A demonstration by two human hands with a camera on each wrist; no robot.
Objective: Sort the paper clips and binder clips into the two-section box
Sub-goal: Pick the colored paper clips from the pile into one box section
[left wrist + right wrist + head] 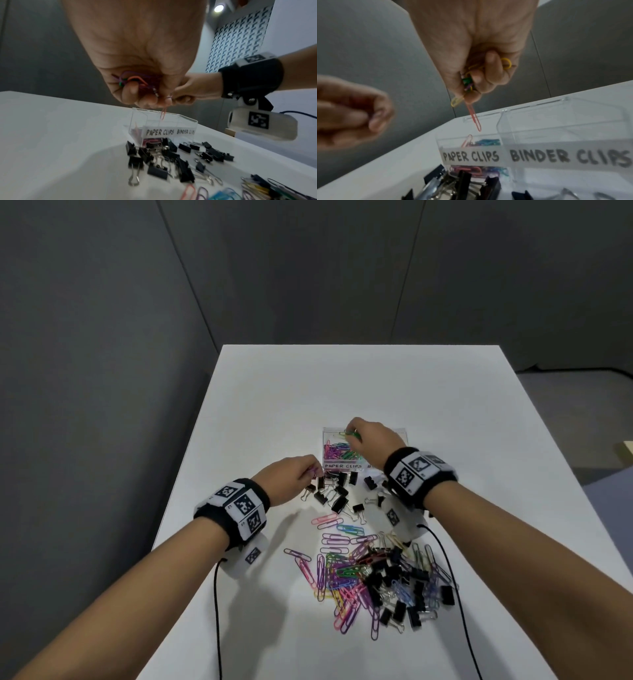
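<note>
Many paper clips (346, 577) and binder clips (404, 583) lie mixed on the near surface (274, 405). Farther on, the left hand (291, 479) grips a few paper clips beside the box (399, 433). The right hand (368, 440) clutches a bunch over the paper-clip section; tangled clips could spill into the neighbouring section.

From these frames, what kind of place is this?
Probably a lab-style recording booth, not an office: a bare white table boxed in by plain grey wall panels, and marker-tagged wristbands with cabled cameras on both arms.
</note>
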